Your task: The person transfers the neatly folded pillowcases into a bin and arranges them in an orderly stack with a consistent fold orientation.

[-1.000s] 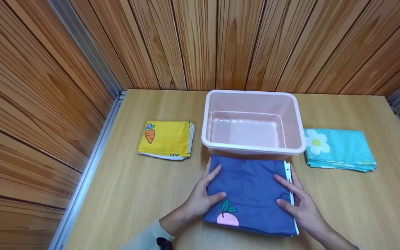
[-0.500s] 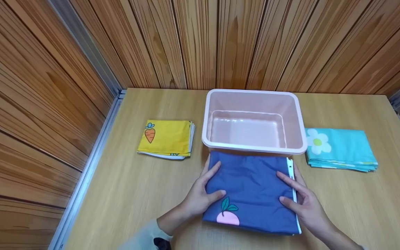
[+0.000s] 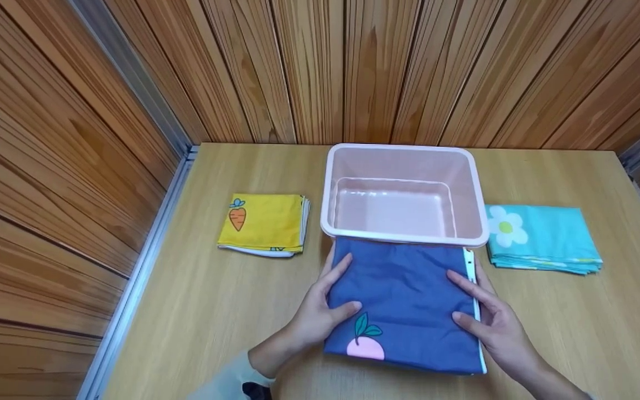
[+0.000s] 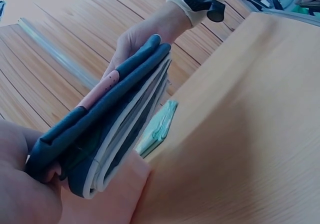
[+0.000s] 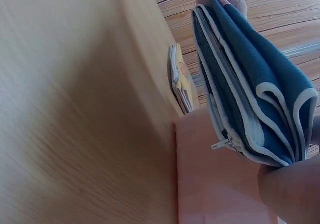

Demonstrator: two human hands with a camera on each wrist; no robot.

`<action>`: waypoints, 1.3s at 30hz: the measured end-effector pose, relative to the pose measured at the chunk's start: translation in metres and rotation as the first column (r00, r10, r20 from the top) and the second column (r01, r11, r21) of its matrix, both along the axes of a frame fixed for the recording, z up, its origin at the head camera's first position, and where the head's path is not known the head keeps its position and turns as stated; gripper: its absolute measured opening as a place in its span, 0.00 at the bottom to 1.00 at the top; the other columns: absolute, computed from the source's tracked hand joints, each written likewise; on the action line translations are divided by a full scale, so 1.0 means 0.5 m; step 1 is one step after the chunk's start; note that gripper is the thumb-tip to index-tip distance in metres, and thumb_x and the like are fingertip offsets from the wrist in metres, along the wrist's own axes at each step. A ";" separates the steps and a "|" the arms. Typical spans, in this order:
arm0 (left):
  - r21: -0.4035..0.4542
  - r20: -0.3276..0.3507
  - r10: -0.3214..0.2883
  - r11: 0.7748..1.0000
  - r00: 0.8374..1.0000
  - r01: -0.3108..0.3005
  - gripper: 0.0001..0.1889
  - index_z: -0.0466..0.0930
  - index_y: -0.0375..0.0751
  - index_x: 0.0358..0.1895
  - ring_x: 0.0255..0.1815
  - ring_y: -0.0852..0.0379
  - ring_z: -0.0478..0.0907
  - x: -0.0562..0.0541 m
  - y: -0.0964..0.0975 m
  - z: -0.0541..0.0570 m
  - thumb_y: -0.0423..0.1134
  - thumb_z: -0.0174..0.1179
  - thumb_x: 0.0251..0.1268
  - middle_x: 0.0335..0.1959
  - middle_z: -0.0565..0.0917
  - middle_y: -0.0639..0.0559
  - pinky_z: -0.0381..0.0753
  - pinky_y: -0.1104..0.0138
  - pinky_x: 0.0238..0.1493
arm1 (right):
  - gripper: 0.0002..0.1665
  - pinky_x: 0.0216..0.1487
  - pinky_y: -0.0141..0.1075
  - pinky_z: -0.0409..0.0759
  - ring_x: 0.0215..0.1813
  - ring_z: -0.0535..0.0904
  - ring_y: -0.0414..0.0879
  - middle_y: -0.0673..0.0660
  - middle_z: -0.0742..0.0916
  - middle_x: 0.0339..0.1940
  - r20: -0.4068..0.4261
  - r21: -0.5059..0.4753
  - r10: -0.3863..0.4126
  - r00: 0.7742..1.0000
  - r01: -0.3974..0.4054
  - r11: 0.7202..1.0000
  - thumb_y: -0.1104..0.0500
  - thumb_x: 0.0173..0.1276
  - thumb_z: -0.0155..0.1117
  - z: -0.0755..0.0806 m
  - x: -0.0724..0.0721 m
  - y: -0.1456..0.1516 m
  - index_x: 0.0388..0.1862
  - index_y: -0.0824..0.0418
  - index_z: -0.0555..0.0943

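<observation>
Both hands hold a folded navy cloth cover [image 3: 403, 300], printed with a pink fruit and green leaves. My left hand [image 3: 314, 316] grips its left side, thumb on top and other fingers partly hidden at the edge. At the white-trimmed right side, my right hand [image 3: 492, 322] holds it the same way. The wrist views show the cover raised above the table, its layers stacked and edged in white. A small white zipper pull [image 5: 221, 145] hangs from it in the right wrist view. Its far edge meets the front rim of the pale pink bin [image 3: 403, 236] in the head view.
The bin stands at the back middle with nothing inside. Left of it lies a folded yellow cloth [image 3: 267, 225] with a carrot print. A folded turquoise cloth [image 3: 559, 233] with a white flower lies close to its right side. Wood-panelled walls [image 3: 370, 72] enclose the table.
The navy cover has risen slightly and moved a little toward the bin, held by both hands. My right hand has shifted slightly rightward with its edge. The bin and other cloths stay put.
</observation>
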State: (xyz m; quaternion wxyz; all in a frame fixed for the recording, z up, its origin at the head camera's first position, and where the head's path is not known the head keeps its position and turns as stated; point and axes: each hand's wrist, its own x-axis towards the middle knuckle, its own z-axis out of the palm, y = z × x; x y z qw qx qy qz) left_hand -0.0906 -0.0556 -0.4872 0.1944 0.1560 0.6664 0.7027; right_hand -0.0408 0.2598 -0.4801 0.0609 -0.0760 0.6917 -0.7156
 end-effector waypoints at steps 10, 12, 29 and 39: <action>0.044 -0.018 -0.009 0.999 1.000 0.010 0.41 0.53 0.51 0.82 0.84 0.44 0.34 -0.003 -0.004 0.014 0.32 0.62 0.71 0.85 0.32 0.55 0.44 0.45 0.80 | 0.36 0.70 0.18 0.55 0.83 0.24 0.50 0.59 0.33 0.84 -0.018 -0.049 0.017 1.000 -0.017 0.999 0.78 0.70 0.55 0.017 -0.003 -0.002 0.77 0.74 0.62; 0.043 -0.024 -0.007 0.999 1.000 0.008 0.41 0.53 0.49 0.82 0.84 0.44 0.33 -0.003 -0.005 0.016 0.31 0.62 0.71 0.85 0.33 0.54 0.42 0.43 0.80 | 0.36 0.71 0.19 0.55 0.83 0.25 0.48 0.60 0.33 0.84 -0.039 -0.064 0.025 0.999 -0.027 0.998 0.79 0.70 0.54 0.021 -0.003 -0.004 0.77 0.74 0.61; 0.036 -0.044 0.013 0.999 0.999 -0.012 0.41 0.54 0.52 0.82 0.84 0.43 0.35 -0.015 -0.001 0.040 0.32 0.63 0.70 0.85 0.33 0.55 0.47 0.42 0.79 | 0.35 0.70 0.20 0.59 0.83 0.23 0.48 0.52 0.32 0.85 -0.007 -0.047 0.026 1.000 -0.026 0.999 0.77 0.73 0.54 0.060 -0.013 0.004 0.77 0.73 0.60; 0.030 -0.003 0.024 0.999 1.000 -0.024 0.41 0.53 0.52 0.82 0.84 0.43 0.36 -0.028 0.006 0.056 0.31 0.63 0.71 0.85 0.33 0.55 0.48 0.44 0.79 | 0.35 0.70 0.20 0.60 0.83 0.25 0.49 0.53 0.34 0.85 -0.032 -0.055 0.018 0.999 -0.020 0.998 0.79 0.72 0.54 0.073 -0.030 0.010 0.77 0.74 0.61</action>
